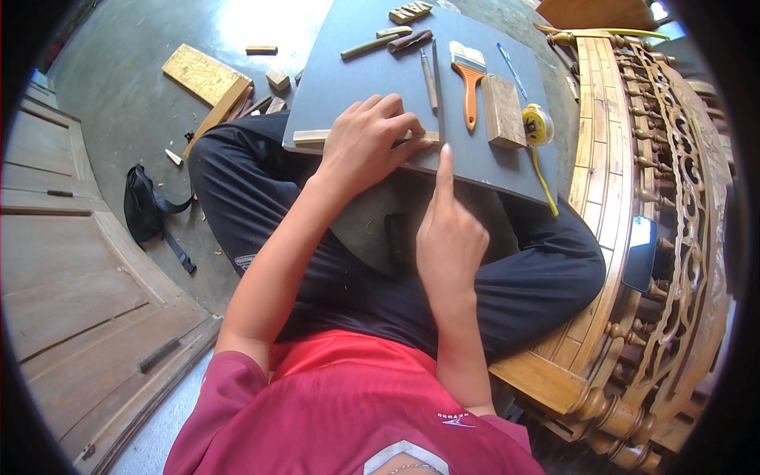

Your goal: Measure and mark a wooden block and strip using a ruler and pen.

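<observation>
- The right hand (453, 233) comes straight up from the lower edge, back of the hand uppermost, index finger stretched forward and the other fingers curled in; what those curled fingers close on cannot be told.
- The left hand (368, 138) reaches diagonally inward, wrist bent and knuckles raised, mostly closed, its fingers and thumb gripping a wooden strip (310, 137).
- This strip, pale, narrow and straight-edged, lies along the near edge of the counter (348, 83), passing beneath the left hand.
- The counter is a flat, smooth, matte grey slab with straight edges, set above the crossed legs in dark trousers (293, 214).
- A slim dark bar (440, 99) runs away from the right index fingertip, its near end close to the strip's end.
- Right of the bar stands a solid brown wood block (503, 111) with visible grain; just beside it sits a rounded yellow tape measure (537, 127), its yellow blade trailing over the near edge.
- Farther in lie a thin pointed tool (428, 79), a brush (470, 91) with pale bristles and a glossy orange handle, and a slender blue pen (511, 70).
- Near the far edge rest a dull round rod (364, 47) and a small block (410, 11) with carved, raised shapes.
- Beyond, on the smooth grey floor (119, 103), lies a yellowish plank (204, 73).
</observation>
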`<state>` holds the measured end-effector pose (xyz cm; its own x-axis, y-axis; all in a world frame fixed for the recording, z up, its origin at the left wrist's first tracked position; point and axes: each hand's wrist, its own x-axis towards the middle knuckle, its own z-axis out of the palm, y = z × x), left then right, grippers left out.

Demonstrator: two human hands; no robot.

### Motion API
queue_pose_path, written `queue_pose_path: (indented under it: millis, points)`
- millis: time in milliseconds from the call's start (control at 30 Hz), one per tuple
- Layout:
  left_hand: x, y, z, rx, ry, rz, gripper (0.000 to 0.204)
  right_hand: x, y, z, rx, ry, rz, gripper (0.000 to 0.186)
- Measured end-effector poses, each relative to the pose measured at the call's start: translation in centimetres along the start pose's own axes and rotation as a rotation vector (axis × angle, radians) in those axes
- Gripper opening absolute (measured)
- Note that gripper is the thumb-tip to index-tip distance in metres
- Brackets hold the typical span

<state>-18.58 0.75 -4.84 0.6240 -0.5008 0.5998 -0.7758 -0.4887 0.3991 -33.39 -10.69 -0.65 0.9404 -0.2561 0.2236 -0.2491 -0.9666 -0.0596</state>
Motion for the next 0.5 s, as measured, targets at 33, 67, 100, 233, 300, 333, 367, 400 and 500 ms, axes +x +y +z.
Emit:
queue_pose_path:
  millis: [33, 67, 100, 233, 300, 333, 367, 400, 500]
  points:
    - [0.1, 0.0, 0.0, -0.005, 0.006, -0.005, 0.019, -1.4, 0.1, -0.6, 0.013, -0.018, -0.007, 0.078]
    - [0.2, 0.1, 0.0, -0.010, 0.010, 0.006, 0.019, -2.8, 0.1, -1.2, 0.026, -0.037, -0.014, 0.080]
    - [0.2, 0.4, 0.0, -0.014, -0.008, 0.004, 0.018, -4.0, 0.0, -2.1, 0.038, -0.074, 0.003, 0.082]
    - [0.7, 0.8, -0.3, -0.004, -0.040, 0.011, 0.016, -3.5, 0.4, -2.0, 0.078, -0.040, 0.010, 0.084]
    - [0.6, 1.2, -0.1, -0.023, -0.050, 0.003, 0.016, -1.8, 0.7, -1.0, 0.070, -0.008, 0.002, 0.084]
    - [0.6, 1.2, 0.0, -0.044, -0.065, -0.019, 0.016, -1.0, 1.1, -0.4, 0.033, 0.001, -0.007, 0.083]
    - [0.8, 1.3, 0.1, -0.043, -0.067, -0.007, 0.016, -0.3, 1.3, -0.2, -0.003, 0.008, -0.016, 0.083]
    - [0.9, 1.4, 0.2, -0.051, -0.071, -0.017, 0.016, 0.1, 1.3, -0.3, -0.026, -0.030, -0.012, 0.082]
    - [1.2, 1.9, 0.6, -0.053, -0.074, -0.029, 0.016, -0.7, 1.6, -0.8, -0.009, -0.036, 0.018, 0.082]
